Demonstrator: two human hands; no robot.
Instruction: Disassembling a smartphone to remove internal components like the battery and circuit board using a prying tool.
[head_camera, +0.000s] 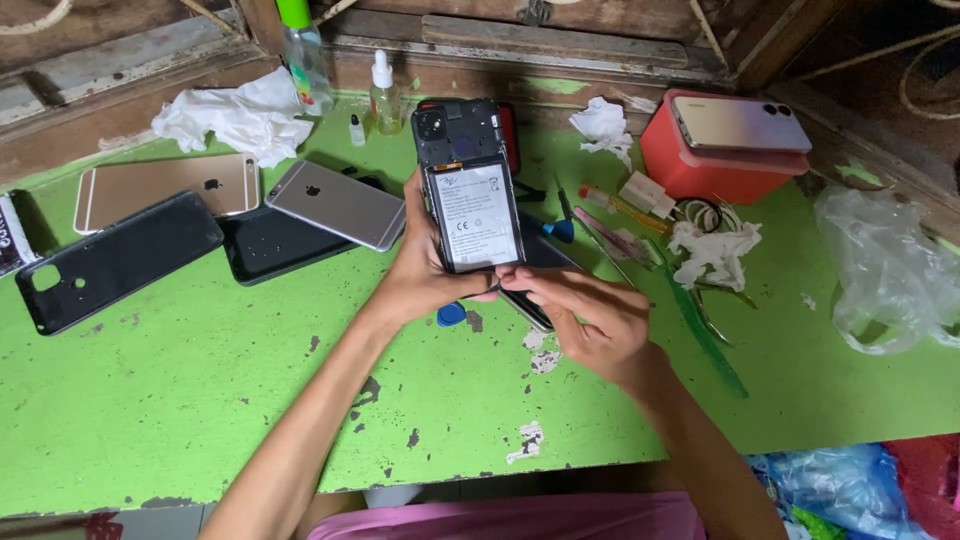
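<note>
At the centre of the frame the left hand (425, 270) grips an opened phone (467, 190) upright above the green table (200, 380), its back cover off and the battery showing. The right hand (585, 315) pinches at the phone's lower edge — fingers closed on something too small to make out. A blue pick (451, 314) lies just below the hands. In the upper left lie a gold phone (165, 188), a grey phone (340, 203) and a black cover (110, 262); a red box (700, 160) sits upper right.
</note>
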